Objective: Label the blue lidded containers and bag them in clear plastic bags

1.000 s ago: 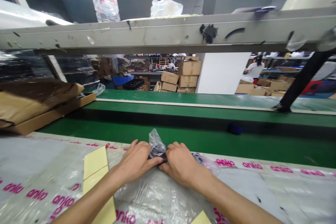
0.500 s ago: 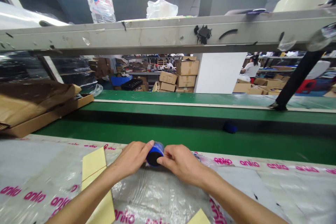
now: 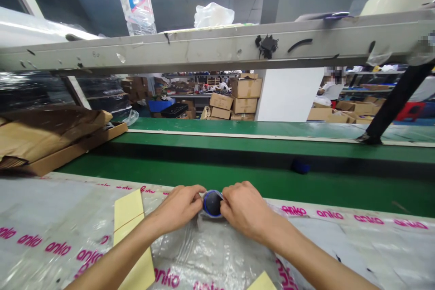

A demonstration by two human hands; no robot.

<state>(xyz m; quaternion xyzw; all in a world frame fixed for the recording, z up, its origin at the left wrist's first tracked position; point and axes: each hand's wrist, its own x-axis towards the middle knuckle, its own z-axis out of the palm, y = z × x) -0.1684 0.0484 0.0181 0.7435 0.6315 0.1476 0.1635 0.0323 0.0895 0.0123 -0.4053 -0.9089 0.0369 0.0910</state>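
A round black item with a blue rim point(image 3: 212, 204) sits between my two hands near the far edge of the plastic-covered table point(image 3: 190, 244). Clear film seems to surround it. My left hand point(image 3: 181, 208) pinches at its left side, thumb and fingers bent together. On the right side my right hand point(image 3: 243, 206) grips it with curled fingers. Yellow card strips point(image 3: 131, 217) lie under and beside my left forearm, and another yellow piece point(image 3: 262, 282) shows at the bottom edge.
Beyond the table runs a green conveyor belt point(image 3: 170, 170) with a dark blue item point(image 3: 301, 166) on it. A cardboard tray point(image 3: 78, 152) with brown paper stands at the left. A metal beam point(image 3: 204, 50) crosses above. A person point(image 3: 332, 88) is far back at the right.
The round item has turned so its black face points more toward me. The fingers of both hands have shifted around its rim. The whole view has moved slightly.
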